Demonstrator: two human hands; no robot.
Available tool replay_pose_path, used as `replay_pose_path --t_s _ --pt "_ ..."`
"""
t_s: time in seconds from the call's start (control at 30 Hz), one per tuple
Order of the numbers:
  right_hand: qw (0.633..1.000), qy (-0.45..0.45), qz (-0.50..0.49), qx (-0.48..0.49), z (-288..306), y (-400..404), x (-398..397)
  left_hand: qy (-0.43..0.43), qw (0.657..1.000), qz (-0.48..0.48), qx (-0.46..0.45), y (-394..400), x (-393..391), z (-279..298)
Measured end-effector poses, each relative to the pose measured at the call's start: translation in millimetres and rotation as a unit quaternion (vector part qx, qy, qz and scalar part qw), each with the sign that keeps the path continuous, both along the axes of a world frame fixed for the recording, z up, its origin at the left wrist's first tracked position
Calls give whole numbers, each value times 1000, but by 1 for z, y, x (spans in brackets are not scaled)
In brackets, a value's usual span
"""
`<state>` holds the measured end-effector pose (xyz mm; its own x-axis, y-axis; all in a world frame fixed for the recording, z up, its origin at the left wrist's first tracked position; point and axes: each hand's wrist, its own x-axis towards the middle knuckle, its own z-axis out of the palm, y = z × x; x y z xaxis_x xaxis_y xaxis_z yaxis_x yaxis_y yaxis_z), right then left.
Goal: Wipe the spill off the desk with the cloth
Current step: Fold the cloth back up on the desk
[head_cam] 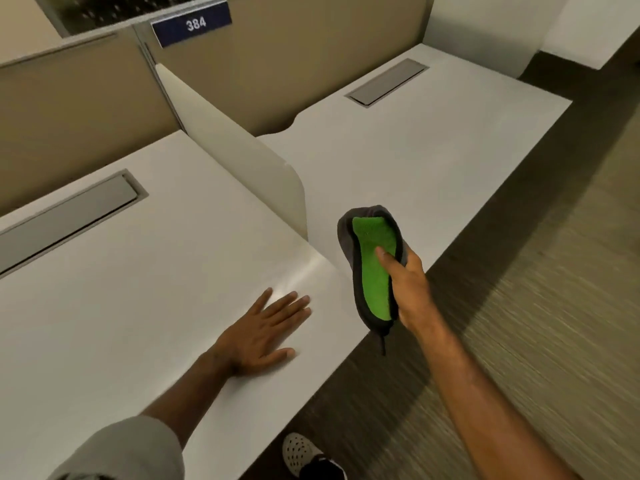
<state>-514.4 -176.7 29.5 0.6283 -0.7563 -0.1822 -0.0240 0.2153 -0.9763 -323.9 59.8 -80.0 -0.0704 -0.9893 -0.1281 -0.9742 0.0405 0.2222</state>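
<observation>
— Any writing to read here?

— One thing: a dark blue sign (192,24) on top of the tan partition (277,64) at the back, with "384" in white digits. Nothing else legible.

— What are the surfaces like?

— The worktop (138,271) is smooth, matte white, with a soft glare patch just beyond the left hand. A recessed grey rectangular flap (65,216) is set into it near the back. A thin white divider panel (235,157) with a rounded corner stands between it and a neighbouring white surface (433,140). The floor (519,341) is a streaked brown-grey carpet.

— And the cloth?

— The cloth (374,268) is folded, soft-looking, dark grey outside with a bright green inner face. It is held up in the air above the worktop's front edge, to the right of the divider's end, not touching the surface.

— How is it held?

— The right hand (408,285) is closed around its lower right side, thumb pressed across the green face, remaining fingers (414,259) wrapped behind.

— The other hand?

— The left hand (263,330) lies flat, palm down on the worktop, fingers spread, holding nothing.

— The spill?

— I cannot make one out.
</observation>
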Motion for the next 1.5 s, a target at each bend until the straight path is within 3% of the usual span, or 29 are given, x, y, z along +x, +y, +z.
replay_pose_path --t_s 0.13,0.2,0.23,0.3,0.37,0.43,0.5,0.57,0.73,0.83,1.03,1.23,1.4,1.5 --pt "995 -19 41 91 13 6 26 75 996 42 -20 -1 -6 15" --pt "986 -27 55 156 17 10 38 239 958 156 -8 -4 -15 30" --pt "980 -28 64 187 20 13 44 340 914 220 -16 -6 -20 40" --pt "967 -17 91 237 22 21 56 510 787 332 -101 -12 -30 59" --pt "954 -5 125 271 22 30 68 582 669 429 -175 -14 -30 75" --pt "939 1 163 303 18 38 81 610 586 488 -213 -8 -21 84" --pt "922 -10 199 333 15 46 93 628 540 511 -230 3 -11 92" --pt "905 -22 222 363 14 52 110 621 522 535 -235 16 -3 99" --pt "876 71 270 393 -4 48 131 571 509 589 -260 38 5 111" --pt "887 164 259 345 -24 32 133 534 488 631 -281 43 1 112" --pt "826 134 364 410 -28 13 171 463 454 706 -285 38 1 108" --pt "854 154 458 193 -35 1 175 459 436 725 -273 38 -6 95" --pt "873 180 438 116 -34 10 172 450 428 730 -286 44 -9 93" --pt "876 186 442 56 -31 19 169 423 463 729 -273 44 -11 97"
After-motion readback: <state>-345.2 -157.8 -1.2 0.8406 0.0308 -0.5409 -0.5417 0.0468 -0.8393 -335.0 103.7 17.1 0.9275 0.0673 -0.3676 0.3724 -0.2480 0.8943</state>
